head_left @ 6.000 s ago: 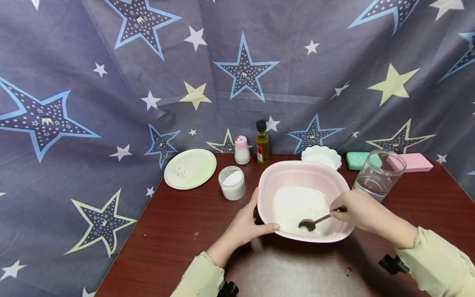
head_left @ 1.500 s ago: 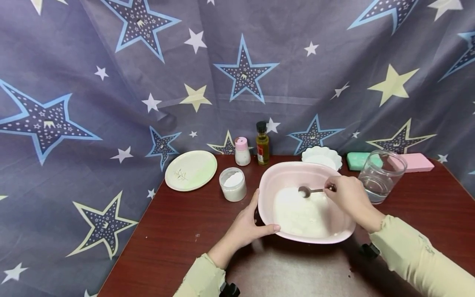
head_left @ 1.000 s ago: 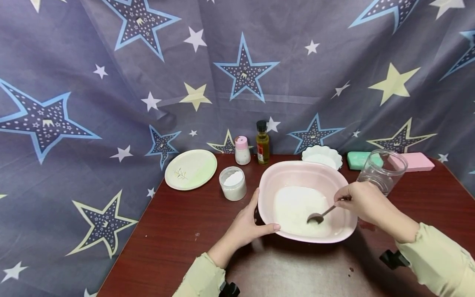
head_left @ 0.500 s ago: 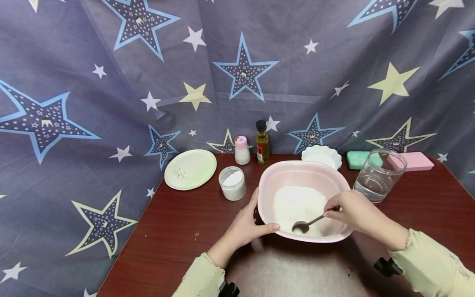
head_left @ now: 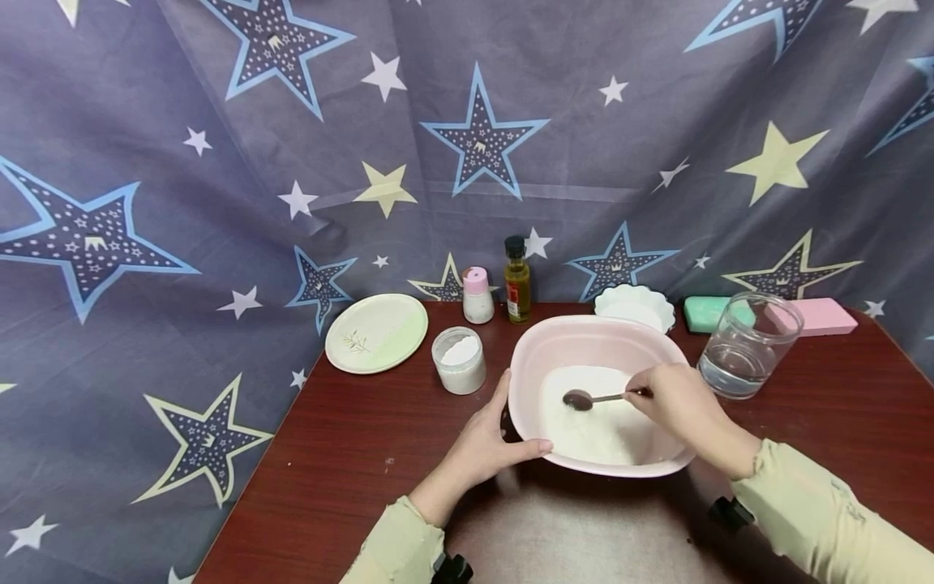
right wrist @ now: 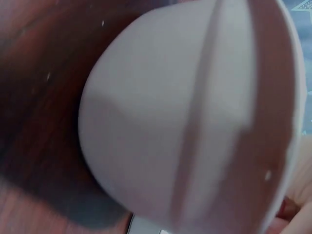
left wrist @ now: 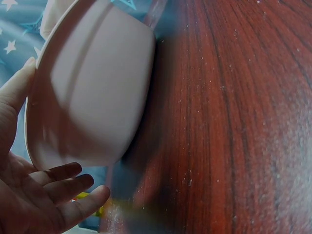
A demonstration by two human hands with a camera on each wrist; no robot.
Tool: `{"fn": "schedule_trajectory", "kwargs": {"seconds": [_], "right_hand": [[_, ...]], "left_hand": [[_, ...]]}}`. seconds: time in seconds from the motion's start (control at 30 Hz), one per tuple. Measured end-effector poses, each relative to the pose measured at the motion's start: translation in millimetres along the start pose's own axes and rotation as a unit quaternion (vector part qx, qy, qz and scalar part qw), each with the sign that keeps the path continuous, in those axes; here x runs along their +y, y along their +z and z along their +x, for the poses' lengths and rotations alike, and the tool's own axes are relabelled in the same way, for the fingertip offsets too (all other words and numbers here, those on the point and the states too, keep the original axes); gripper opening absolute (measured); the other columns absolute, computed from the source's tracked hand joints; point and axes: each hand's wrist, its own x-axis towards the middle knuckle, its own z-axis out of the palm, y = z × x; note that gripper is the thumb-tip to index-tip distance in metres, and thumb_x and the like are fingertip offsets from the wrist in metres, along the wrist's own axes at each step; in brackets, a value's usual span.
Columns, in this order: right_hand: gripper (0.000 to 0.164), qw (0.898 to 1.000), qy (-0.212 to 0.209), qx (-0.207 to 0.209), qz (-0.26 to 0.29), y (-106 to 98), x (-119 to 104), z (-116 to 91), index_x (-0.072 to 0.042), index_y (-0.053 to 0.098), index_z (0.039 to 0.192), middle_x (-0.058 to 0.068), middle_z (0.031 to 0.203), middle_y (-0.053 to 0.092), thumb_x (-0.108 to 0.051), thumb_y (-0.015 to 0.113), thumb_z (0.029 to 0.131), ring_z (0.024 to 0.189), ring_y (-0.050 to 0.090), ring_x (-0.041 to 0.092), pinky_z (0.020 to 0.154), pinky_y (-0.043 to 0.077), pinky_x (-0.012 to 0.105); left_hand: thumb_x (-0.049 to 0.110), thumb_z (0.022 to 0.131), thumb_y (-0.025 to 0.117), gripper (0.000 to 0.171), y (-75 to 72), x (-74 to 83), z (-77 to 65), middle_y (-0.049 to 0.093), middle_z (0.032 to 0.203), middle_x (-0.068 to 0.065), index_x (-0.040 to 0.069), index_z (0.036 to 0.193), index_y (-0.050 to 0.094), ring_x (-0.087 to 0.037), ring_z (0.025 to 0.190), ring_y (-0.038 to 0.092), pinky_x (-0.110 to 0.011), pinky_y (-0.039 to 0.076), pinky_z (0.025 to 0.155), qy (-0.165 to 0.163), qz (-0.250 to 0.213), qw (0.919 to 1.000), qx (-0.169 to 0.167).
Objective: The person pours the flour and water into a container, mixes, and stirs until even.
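A pale pink basin (head_left: 521,357) stands on the table with a white, partly wet-looking mixture (head_left: 606,434) across its bottom. My left hand (head_left: 477,446) holds the basin at its near left corner, thumb over the rim and fingers against the outer wall. In the left wrist view the fingers (left wrist: 68,190) lie loosely along the basin's side. My right hand (head_left: 679,410), above the right rim, pinches the handle of a dark brown spoon (head_left: 578,400), whose bowl is at the white mixture. The right wrist view shows mostly the basin's outer wall (right wrist: 146,107), with part of the hand behind the rim.
Right of the basin stands a clear glass (head_left: 744,357) holding water. Behind are a white scalloped dish (head_left: 635,302), green block (head_left: 706,315), pink block (head_left: 824,318), oil bottle (head_left: 517,284) and pink-capped shaker (head_left: 477,298). To the left are a powder jar (head_left: 461,373) and plate (head_left: 375,332).
The spoon has circled through the white mixture with my right hand, from the near side half a second ago to farther back and left now. My left hand has stayed on the basin.
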Motion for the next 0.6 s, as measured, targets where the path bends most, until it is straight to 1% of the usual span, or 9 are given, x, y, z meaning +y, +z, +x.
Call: {"fn": "schedule_trajectory", "kwargs": {"seconds": [0.07,0.17,0.23,0.33,0.43,0.53,0.6], "right_hand": [[0.006,1.0,0.012,0.005,-0.015,-2,5,0,-0.013,0.076,0.074,-0.003,0.07,0.07,-0.008,0.077,0.079,0.064,0.066,0.023,0.06,0.05,0.044],[0.006,0.999,0.022,0.01,-0.027,-7,13,-1,-0.011,0.075,0.074,-0.002,0.068,0.069,-0.006,0.075,0.078,0.06,0.063,0.026,0.058,0.048,0.045],[0.007,0.999,0.025,0.009,-0.034,-12,17,-2,-0.011,0.074,0.073,-0.002,0.066,0.067,-0.005,0.075,0.077,0.058,0.061,0.025,0.056,0.047,0.046],[0.011,0.999,0.027,-0.001,-0.043,-22,19,-4,-0.012,0.071,0.07,-0.003,0.064,0.063,-0.003,0.074,0.075,0.057,0.057,0.021,0.054,0.046,0.045],[0.018,0.998,0.03,-0.024,-0.056,-32,19,-5,-0.016,0.067,0.065,-0.006,0.061,0.058,-0.001,0.072,0.074,0.055,0.051,0.016,0.051,0.043,0.04],[0.024,0.995,0.036,-0.058,-0.066,-41,18,-6,-0.02,0.062,0.06,-0.009,0.056,0.051,-0.001,0.069,0.073,0.054,0.044,0.014,0.05,0.038,0.035],[0.025,0.994,0.036,-0.083,-0.063,-46,18,-7,-0.021,0.062,0.059,-0.011,0.055,0.049,-0.001,0.069,0.073,0.053,0.042,0.013,0.051,0.036,0.033]], "left_hand": [[0.046,0.073,0.084,0.114,0.3,0.1,0.2,0.038,0.152,-0.009,0.017,0.158,0.014,-0.017,0.123,0.051,-0.039,0.051,0.087,0.001,0.002,1.0,0.0],[0.046,0.073,0.084,0.114,0.3,-0.4,0.4,0.038,0.152,-0.009,0.016,0.158,0.013,-0.017,0.123,0.05,-0.041,0.05,0.089,0.004,0.006,1.0,0.001],[0.046,0.073,0.083,0.114,0.1,-0.7,0.7,0.037,0.152,-0.009,0.017,0.158,0.013,-0.016,0.124,0.05,-0.041,0.049,0.092,0.005,0.009,0.9999,0.002],[0.047,0.073,0.083,0.114,-0.1,-1.7,1.4,0.037,0.153,-0.008,0.018,0.158,0.013,-0.016,0.125,0.048,-0.042,0.047,0.094,0.007,0.013,0.9999,0.003],[0.047,0.073,0.083,0.114,-0.1,-2.6,1.8,0.038,0.152,-0.009,0.017,0.158,0.014,-0.016,0.124,0.049,-0.043,0.047,0.094,0.011,0.014,0.9998,0.004],[0.046,0.073,0.083,0.114,0.1,-2.9,1.6,0.039,0.151,-0.009,0.017,0.158,0.014,-0.017,0.122,0.051,-0.042,0.049,0.09,0.012,0.013,0.9998,0.004],[0.046,0.073,0.083,0.114,0.3,-2.9,1.5,0.039,0.151,-0.009,0.017,0.158,0.014,-0.017,0.121,0.051,-0.041,0.05,0.088,0.012,0.012,0.9998,0.003]]}}
